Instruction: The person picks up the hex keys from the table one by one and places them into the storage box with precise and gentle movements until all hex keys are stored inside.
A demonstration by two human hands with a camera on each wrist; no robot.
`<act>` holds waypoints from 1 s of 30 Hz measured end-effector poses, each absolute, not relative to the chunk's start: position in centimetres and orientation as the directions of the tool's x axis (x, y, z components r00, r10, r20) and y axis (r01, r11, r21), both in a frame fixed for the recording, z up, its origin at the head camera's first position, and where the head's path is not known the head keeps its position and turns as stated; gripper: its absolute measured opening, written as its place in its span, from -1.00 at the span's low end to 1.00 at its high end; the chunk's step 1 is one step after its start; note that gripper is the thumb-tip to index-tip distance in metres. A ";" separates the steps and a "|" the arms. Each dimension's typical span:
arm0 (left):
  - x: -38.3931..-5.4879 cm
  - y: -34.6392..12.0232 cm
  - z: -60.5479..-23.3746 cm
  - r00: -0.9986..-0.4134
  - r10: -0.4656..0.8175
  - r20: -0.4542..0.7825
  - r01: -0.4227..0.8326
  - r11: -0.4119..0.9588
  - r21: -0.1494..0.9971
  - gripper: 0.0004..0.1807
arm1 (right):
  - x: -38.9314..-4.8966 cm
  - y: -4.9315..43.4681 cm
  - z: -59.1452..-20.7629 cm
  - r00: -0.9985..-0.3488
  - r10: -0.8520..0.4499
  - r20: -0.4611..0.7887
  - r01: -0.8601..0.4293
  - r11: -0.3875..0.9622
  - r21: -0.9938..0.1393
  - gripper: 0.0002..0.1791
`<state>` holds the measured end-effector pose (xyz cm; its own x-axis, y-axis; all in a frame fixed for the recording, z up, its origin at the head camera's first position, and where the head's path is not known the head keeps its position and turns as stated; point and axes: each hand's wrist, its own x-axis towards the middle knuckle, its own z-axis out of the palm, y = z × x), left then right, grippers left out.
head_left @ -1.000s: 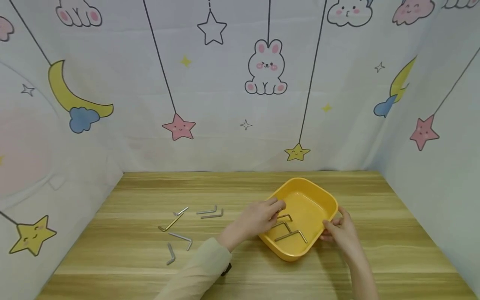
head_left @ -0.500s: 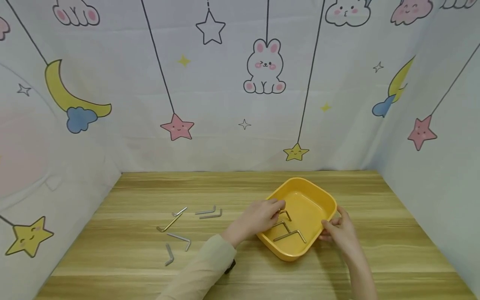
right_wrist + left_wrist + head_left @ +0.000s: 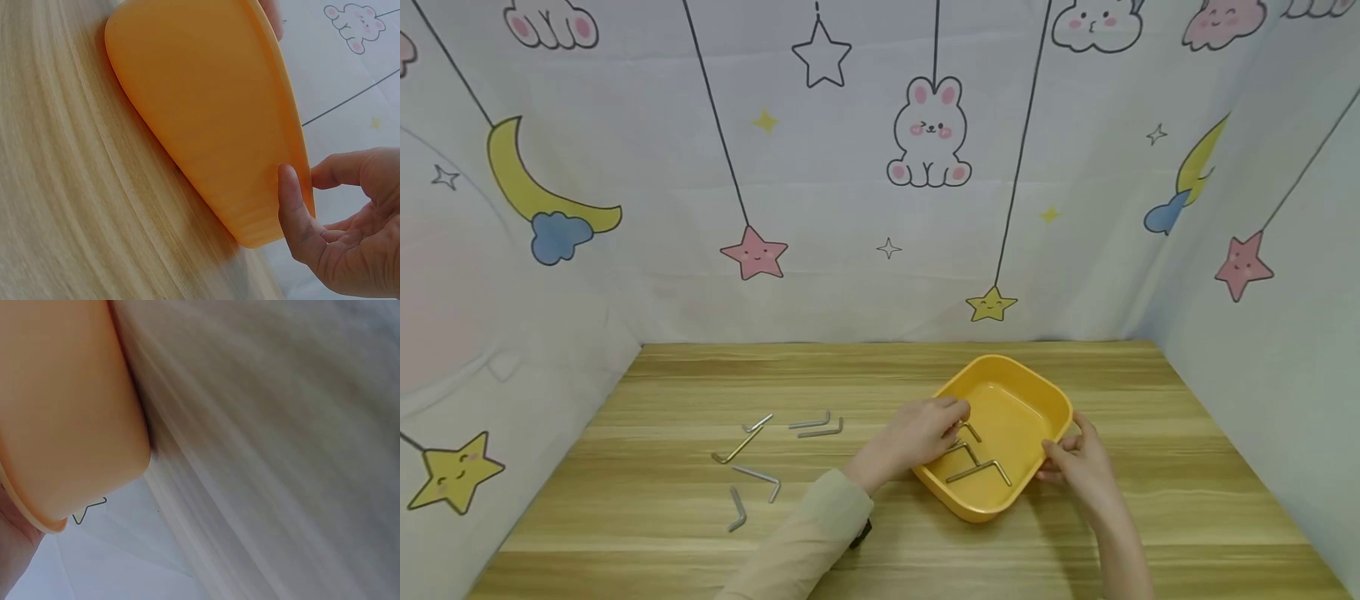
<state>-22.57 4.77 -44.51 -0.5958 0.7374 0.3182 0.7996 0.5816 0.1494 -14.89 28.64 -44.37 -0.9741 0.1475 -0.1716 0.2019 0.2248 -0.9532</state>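
Note:
A yellow plastic tray [image 3: 1022,417] stands slightly turned on the table; its outer wall [image 3: 194,112] fills much of the right wrist view. My left hand [image 3: 917,433] reaches over the tray's left rim, fingers curled down inside. From under those fingertips sticks the bent end of a hex key [image 3: 972,432], the rest hidden by the hand. Two more bronze-coloured hex keys [image 3: 981,471] lie crossing on the tray floor just below. At the right side, my right hand [image 3: 1078,462] pinches the tray's rim between thumb [image 3: 290,194] and fingers.
On the wooden table [image 3: 685,383] to the left lie several loose hex keys, among them a brass-coloured one [image 3: 741,444], a silver angled one [image 3: 758,475] and a short grey one [image 3: 739,508]. A printed cloth wall [image 3: 850,308] closes off the back and both sides.
The hex key under my left fingertips has turned a little, its bent end now slanting downward to the right. My right hand stays on the rim, and the tray keeps its place.

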 end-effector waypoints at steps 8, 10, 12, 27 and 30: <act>-22.3 4.2 -43.7 -0.595 0.727 0.342 0.800 0.575 0.170 -0.82 | -14.9 28.7 -44.4 -0.973 0.145 -0.177 0.208 0.237 -0.949 -0.10; -22.2 4.0 -43.5 -0.597 0.719 0.356 0.798 0.575 0.177 -0.82 | -15.0 28.7 -44.4 -0.974 0.145 -0.175 0.206 0.241 -0.948 -0.10; -22.2 3.8 -43.4 -0.594 0.711 0.377 0.798 0.579 0.165 -0.83 | -15.0 28.7 -44.3 -0.975 0.145 -0.171 0.203 0.244 -0.948 -0.10; -21.0 2.4 -43.5 -0.512 0.681 0.523 0.826 0.557 0.085 -0.94 | -14.8 28.8 -44.5 -0.974 0.137 -0.180 0.209 0.250 -0.945 -0.09; -20.6 2.2 -43.5 -0.502 0.662 0.557 0.829 0.551 0.092 -0.92 | -14.8 28.8 -44.5 -0.974 0.134 -0.183 0.212 0.247 -0.946 -0.09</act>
<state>-20.62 2.18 -43.52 -0.5016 0.6620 0.5568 0.8294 0.5510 0.0921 -14.82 28.76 -44.51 -0.9739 0.1344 -0.1829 0.2117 0.2467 -0.9457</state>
